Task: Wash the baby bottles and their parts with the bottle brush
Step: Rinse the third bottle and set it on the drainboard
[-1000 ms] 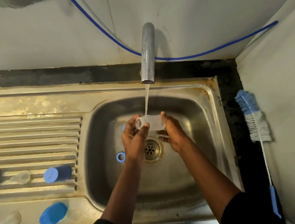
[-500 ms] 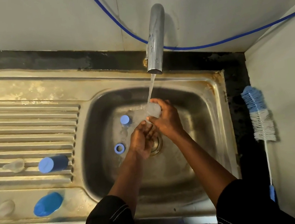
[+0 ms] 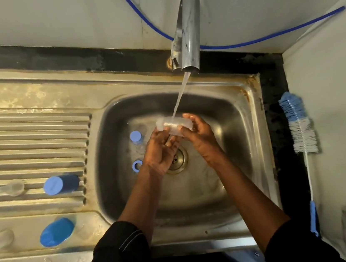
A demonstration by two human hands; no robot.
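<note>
A clear baby bottle [image 3: 173,125] lies sideways under the running water from the tap [image 3: 186,35], over the steel sink [image 3: 117,181]. My left hand [image 3: 159,152] holds its left end from below. My right hand [image 3: 198,132] grips its right end. A blue cap [image 3: 135,137] and a blue ring [image 3: 137,165] lie in the basin left of my hands. The bottle brush [image 3: 300,128], blue and white bristles with a blue handle, lies on the dark ledge right of the sink.
On the ribbed drainboard [image 3: 26,135] at the left lie a blue-capped part [image 3: 60,184], a blue lid [image 3: 57,231] and two clear teats [image 3: 11,188] [image 3: 0,239]. The drain [image 3: 176,158] sits under my hands. A blue hose [image 3: 265,36] runs along the wall.
The bottle has turned from upright in my right hand to lying sideways under the stream, and my left hand has come up to hold its left end.
</note>
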